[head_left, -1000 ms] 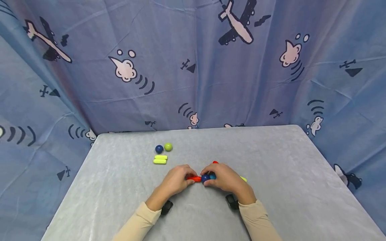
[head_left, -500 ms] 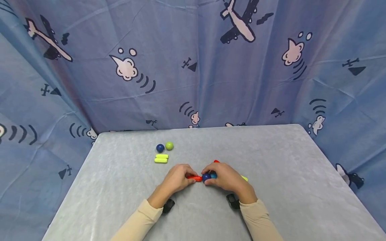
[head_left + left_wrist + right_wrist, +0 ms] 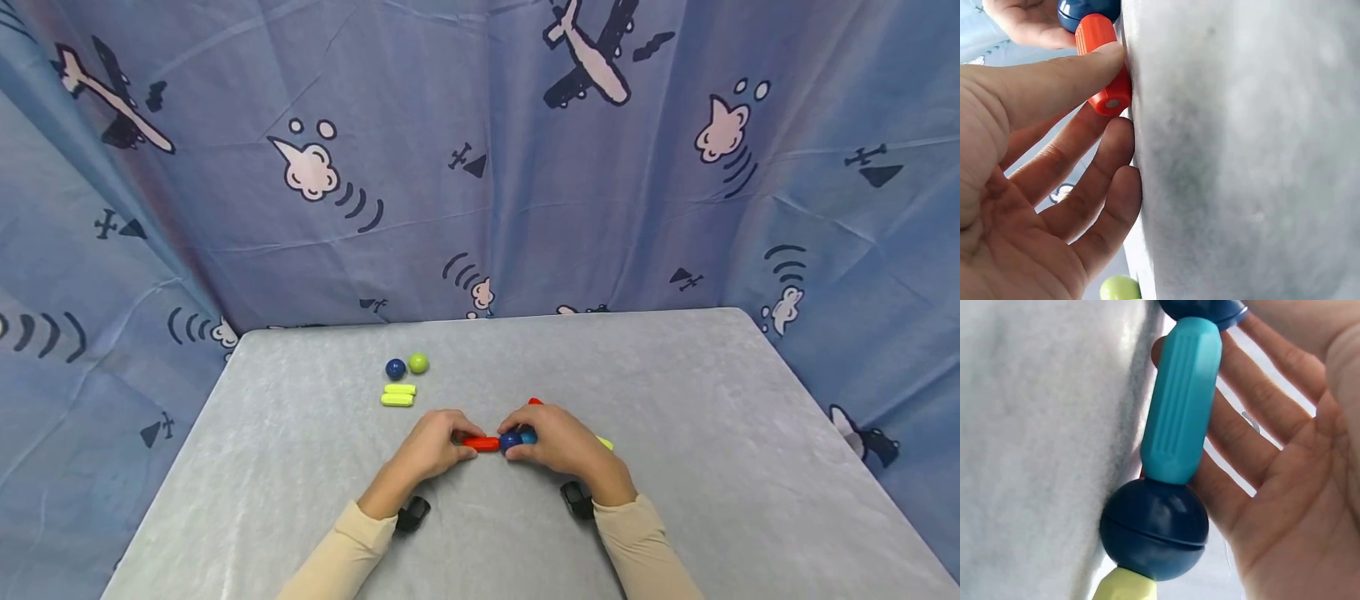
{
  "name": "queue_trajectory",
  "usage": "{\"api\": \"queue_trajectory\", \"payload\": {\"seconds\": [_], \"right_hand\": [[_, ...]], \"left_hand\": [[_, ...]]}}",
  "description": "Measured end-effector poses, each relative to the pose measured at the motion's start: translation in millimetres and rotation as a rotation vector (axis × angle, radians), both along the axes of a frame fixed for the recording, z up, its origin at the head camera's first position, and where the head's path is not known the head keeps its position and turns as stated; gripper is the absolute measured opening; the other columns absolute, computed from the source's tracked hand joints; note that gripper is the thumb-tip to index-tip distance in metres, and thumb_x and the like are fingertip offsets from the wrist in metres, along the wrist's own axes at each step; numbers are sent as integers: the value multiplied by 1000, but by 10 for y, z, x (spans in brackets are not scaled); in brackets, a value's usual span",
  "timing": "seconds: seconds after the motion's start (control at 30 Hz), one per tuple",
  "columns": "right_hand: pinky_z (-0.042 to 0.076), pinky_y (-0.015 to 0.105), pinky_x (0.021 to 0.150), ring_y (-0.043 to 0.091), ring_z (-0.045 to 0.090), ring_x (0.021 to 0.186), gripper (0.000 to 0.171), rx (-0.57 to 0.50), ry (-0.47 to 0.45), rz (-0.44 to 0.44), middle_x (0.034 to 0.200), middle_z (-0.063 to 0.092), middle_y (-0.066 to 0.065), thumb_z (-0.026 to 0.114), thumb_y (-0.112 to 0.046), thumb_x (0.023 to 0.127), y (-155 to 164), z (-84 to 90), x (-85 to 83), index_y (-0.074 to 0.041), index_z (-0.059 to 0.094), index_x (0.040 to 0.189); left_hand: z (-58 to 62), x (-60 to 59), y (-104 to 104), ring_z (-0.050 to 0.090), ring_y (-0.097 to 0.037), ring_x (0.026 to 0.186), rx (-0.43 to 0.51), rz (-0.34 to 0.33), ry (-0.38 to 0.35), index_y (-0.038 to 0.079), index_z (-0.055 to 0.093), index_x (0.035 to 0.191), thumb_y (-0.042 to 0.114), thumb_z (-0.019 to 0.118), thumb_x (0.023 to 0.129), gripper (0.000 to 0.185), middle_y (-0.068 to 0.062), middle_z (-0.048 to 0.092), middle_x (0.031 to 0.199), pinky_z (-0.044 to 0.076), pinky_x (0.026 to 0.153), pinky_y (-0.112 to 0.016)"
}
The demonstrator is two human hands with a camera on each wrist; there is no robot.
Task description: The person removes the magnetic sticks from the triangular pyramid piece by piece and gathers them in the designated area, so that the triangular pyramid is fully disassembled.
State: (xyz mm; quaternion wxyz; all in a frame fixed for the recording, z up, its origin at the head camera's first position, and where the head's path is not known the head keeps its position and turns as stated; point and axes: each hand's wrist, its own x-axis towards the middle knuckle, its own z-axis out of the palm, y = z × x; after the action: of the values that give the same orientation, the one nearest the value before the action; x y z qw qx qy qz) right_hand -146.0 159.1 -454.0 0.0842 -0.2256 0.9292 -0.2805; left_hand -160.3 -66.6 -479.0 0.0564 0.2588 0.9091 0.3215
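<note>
At the frame's lower centre we are pinching the red ridged rod (image 3: 482, 445) in our narrowed left grip (image 3: 435, 446) while our curled right grip (image 3: 555, 439) is holding the navy ball (image 3: 511, 442) against the rod's end, seemingly for alignment.

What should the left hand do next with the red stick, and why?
Probably let go gently: the left hand pinches the ridged, red, plastic-looking rod, but one end of it already appears to meet the shiny, dark blue, plastic-looking ball, which the right hand holds.
</note>
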Motion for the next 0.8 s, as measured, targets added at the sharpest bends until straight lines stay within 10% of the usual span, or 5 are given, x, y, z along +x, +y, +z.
{"api": "queue_trajectory", "payload": {"seconds": [0.5,0.8], "right_hand": [[53,36,85,10,62,90,30,22,43,-6,102,71,-8,84,-30,80,-38,-27,-14,-22,75,108],[53,36,85,12,64,92,30,9,39,11,101,70,-8,83,-28,80,-21,-32,4,-21,75,108]], "left_hand": [[53,8,-11,63,-11,76,-54,-33,78,12,81,100,8,82,78,22,0,73,87,47,67,-20],[17,5,-67,55,-4,71,-6,23,-25,13,82,95,6,86,74,23,2,70,83,45,64,-19]]}}
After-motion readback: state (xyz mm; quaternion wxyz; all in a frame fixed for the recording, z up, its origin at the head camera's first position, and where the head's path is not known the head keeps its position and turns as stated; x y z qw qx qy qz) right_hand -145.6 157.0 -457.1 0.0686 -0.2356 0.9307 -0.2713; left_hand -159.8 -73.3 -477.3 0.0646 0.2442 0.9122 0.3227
